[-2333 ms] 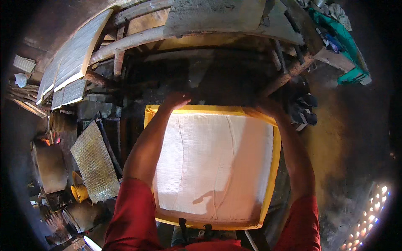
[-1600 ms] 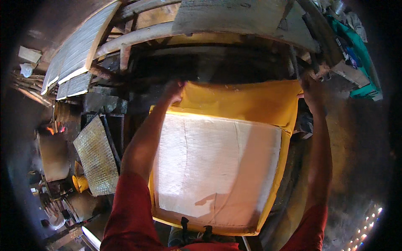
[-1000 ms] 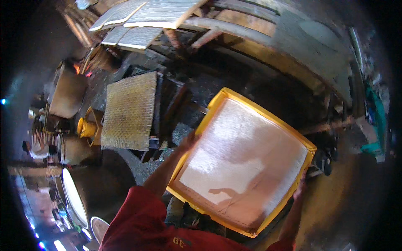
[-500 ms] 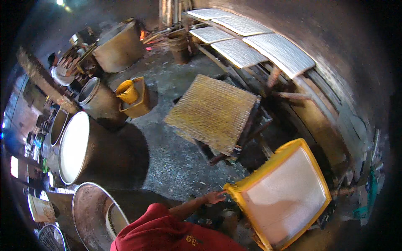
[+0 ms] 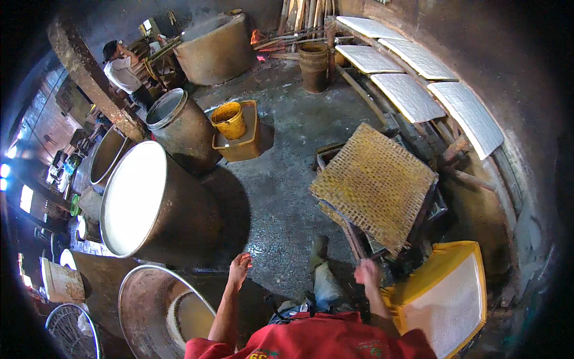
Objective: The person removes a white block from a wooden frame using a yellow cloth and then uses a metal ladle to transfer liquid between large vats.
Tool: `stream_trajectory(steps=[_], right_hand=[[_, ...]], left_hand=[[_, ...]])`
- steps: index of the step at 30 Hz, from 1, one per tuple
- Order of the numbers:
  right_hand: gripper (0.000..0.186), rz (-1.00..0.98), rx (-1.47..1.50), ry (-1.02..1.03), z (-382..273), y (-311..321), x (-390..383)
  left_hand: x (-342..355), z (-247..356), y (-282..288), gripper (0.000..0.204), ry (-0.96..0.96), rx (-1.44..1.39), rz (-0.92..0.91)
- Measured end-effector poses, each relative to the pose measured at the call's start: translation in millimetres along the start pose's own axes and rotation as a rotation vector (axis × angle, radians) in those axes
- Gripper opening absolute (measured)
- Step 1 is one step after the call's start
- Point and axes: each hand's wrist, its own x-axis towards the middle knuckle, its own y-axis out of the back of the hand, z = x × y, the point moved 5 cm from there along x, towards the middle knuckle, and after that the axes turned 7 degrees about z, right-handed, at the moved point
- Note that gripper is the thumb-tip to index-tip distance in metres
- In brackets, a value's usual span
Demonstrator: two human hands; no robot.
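My left hand [image 5: 240, 267] hangs in front of me near the rim of a wide metal vat [image 5: 160, 270]. Its fingers are loosely bent and apart, with nothing in them. My right hand [image 5: 368, 273] is blurred, so its fingers cannot be made out. It is close to the near edge of a woven yellowish mat [image 5: 376, 185], which lies on a dark frame stand. Beside my right forearm, a box-like form wrapped in yellow cloth, with a whitish top [image 5: 445, 305], leans at the lower right.
A large drum of white liquid [image 5: 134, 200] stands at left. Beyond it are a tall barrel [image 5: 185, 128] and a yellow bucket [image 5: 229, 121] in a square tub [image 5: 254, 140]. White slabs [image 5: 412, 96] lie on a rack along the right wall. Another person [image 5: 124, 72] stands far left.
My left hand has come away from the corner of the yellow cloth and moved left. My right hand has come into sight. My view has turned right, and a foot now shows ahead.
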Motion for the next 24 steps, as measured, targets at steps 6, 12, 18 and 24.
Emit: stream_trajectory(steps=[6,12,18,24], right_hand=[[0.02,-0.239,0.219,0.253,-211,-207,174],[0.023,-0.053,0.261,0.03,-221,-351,398],[0.032,0.43,0.262,-0.171,-135,-330,569],[0.061,0.546,0.224,-0.409,-118,-314,641]], left_hand=[[63,27,-9,0.029,0.012,-0.065,-0.058],[145,32,-4,0.026,0.437,-0.186,0.19],[206,61,15,0.029,0.629,-0.103,0.215],[230,19,47,0.039,-0.276,1.073,-0.296]])
